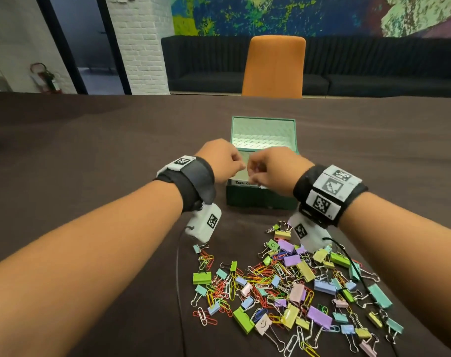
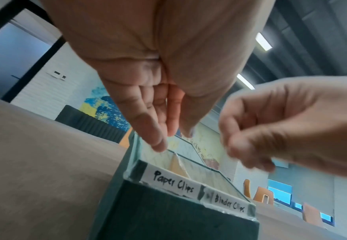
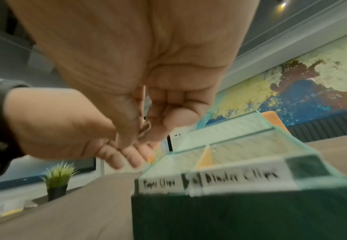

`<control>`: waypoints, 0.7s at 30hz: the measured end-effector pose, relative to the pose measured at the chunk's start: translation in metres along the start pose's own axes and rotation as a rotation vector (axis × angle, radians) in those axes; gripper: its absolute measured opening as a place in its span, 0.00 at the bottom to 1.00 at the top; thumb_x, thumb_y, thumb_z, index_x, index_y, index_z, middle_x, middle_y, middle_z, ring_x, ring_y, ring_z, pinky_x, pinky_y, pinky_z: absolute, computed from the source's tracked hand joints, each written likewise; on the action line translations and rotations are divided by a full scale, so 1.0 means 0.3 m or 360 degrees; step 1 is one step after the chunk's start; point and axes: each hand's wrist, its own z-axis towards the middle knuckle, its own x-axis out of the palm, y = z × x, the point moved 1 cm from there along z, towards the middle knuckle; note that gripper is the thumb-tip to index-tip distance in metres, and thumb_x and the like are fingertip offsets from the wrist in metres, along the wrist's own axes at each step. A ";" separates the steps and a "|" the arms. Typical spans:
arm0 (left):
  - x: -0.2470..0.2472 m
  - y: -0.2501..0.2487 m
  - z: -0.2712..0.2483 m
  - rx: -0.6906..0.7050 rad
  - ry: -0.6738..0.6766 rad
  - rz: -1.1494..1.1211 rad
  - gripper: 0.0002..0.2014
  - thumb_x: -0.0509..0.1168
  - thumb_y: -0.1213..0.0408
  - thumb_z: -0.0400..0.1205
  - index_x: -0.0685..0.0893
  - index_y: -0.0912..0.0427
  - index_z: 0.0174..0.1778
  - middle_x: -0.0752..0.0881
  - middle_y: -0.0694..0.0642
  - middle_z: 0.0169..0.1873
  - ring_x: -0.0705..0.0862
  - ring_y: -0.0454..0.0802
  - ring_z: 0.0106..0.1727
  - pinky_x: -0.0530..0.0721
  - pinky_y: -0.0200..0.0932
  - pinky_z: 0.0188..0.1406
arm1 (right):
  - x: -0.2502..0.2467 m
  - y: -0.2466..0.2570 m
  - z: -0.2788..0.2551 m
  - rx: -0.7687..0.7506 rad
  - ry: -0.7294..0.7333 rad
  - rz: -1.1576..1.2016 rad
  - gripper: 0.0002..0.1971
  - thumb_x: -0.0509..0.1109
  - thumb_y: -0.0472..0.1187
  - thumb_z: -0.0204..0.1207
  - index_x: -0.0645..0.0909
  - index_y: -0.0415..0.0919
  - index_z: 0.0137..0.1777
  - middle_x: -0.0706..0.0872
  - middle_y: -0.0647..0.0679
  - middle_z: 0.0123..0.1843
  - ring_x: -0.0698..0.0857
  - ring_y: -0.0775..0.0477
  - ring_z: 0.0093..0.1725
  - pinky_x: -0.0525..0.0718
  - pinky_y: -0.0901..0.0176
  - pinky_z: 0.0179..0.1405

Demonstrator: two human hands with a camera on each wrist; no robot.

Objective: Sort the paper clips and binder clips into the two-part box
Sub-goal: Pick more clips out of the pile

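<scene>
The green two-part box (image 1: pixel 257 199) stands open on the table, its lid (image 1: pixel 263 130) raised behind it. Its front rim carries the labels "Paper Clips" (image 2: pixel 173 181) on the left and "Binder Clips" (image 2: pixel 229 203) on the right, and an orange divider (image 3: pixel 205 157) separates the two parts. Both hands hover close together over the left, paper-clip part. My left hand (image 2: pixel 168 139) points straight fingers down and nothing shows in it. My right hand (image 3: pixel 147 129) has curled fingers and pinches a thin pale wire loop that looks like a paper clip (image 3: pixel 145 128). Inside, the box is mostly hidden.
A mixed pile of coloured paper clips and binder clips (image 1: pixel 296 287) lies on the dark tablecloth (image 1: pixel 90 150) in front of the box, under my right forearm. An orange chair (image 1: pixel 273 65) stands at the far edge, and a small potted plant (image 3: pixel 58 180) is off to the left.
</scene>
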 end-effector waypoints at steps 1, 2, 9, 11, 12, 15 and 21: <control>0.004 0.008 0.005 -0.0018 0.0014 -0.0006 0.09 0.68 0.54 0.81 0.92 0.53 0.46 0.90 0.47 0.36 0.89 0.48 0.43 0.86 0.45 0.53 | -0.023 0.007 0.023 -0.0023 -0.0138 0.0002 0.05 0.73 0.41 0.78 0.81 0.49 0.42 0.84 0.54 0.38 0.82 0.49 0.41 0.75 0.61 0.39; 0.008 0.021 0.002 -0.0026 0.0002 -0.0010 0.09 0.69 0.54 0.81 0.92 0.52 0.44 0.90 0.46 0.34 0.88 0.47 0.41 0.86 0.45 0.51 | -0.039 0.008 0.047 -0.0036 -0.0224 -0.0037 0.03 0.73 0.42 0.78 0.82 0.48 0.44 0.84 0.53 0.39 0.83 0.47 0.43 0.75 0.60 0.41; 0.069 0.120 -0.254 0.0194 0.0810 0.0425 0.10 0.74 0.59 0.76 0.90 0.49 0.52 0.86 0.42 0.39 0.84 0.44 0.43 0.79 0.37 0.45 | 0.046 0.076 0.054 -0.0357 0.0028 -0.0748 0.12 0.69 0.45 0.79 0.84 0.51 0.60 0.84 0.50 0.62 0.85 0.41 0.58 0.84 0.51 0.48; 0.094 0.163 -0.323 0.0258 0.1023 0.0539 0.17 0.76 0.56 0.74 0.87 0.46 0.60 0.86 0.46 0.47 0.85 0.47 0.47 0.81 0.39 0.49 | 0.140 0.136 -0.003 -0.0500 0.0286 -0.0739 0.08 0.66 0.41 0.78 0.85 0.50 0.53 0.85 0.48 0.51 0.85 0.40 0.50 0.82 0.54 0.42; 0.098 0.179 -0.344 0.0284 0.1001 0.0562 0.20 0.76 0.55 0.74 0.86 0.45 0.63 0.85 0.47 0.50 0.84 0.48 0.49 0.81 0.41 0.50 | 0.185 0.165 -0.033 -0.0526 0.0473 -0.0699 0.08 0.66 0.42 0.78 0.85 0.49 0.52 0.86 0.48 0.49 0.86 0.40 0.48 0.82 0.54 0.42; 0.085 0.208 -0.379 0.0240 0.0852 0.0464 0.15 0.76 0.55 0.75 0.82 0.50 0.55 0.82 0.48 0.48 0.82 0.49 0.48 0.81 0.43 0.47 | 0.281 0.206 -0.085 -0.0465 0.0840 -0.0523 0.11 0.70 0.47 0.78 0.85 0.48 0.59 0.88 0.48 0.51 0.86 0.42 0.52 0.79 0.57 0.48; 0.072 0.240 -0.406 0.0191 0.0831 0.0525 0.09 0.72 0.57 0.78 0.82 0.47 0.52 0.79 0.43 0.46 0.77 0.43 0.43 0.75 0.40 0.42 | 0.332 0.238 -0.085 -0.0486 0.0857 -0.0483 0.20 0.72 0.50 0.78 0.80 0.47 0.68 0.87 0.47 0.58 0.86 0.41 0.57 0.84 0.52 0.56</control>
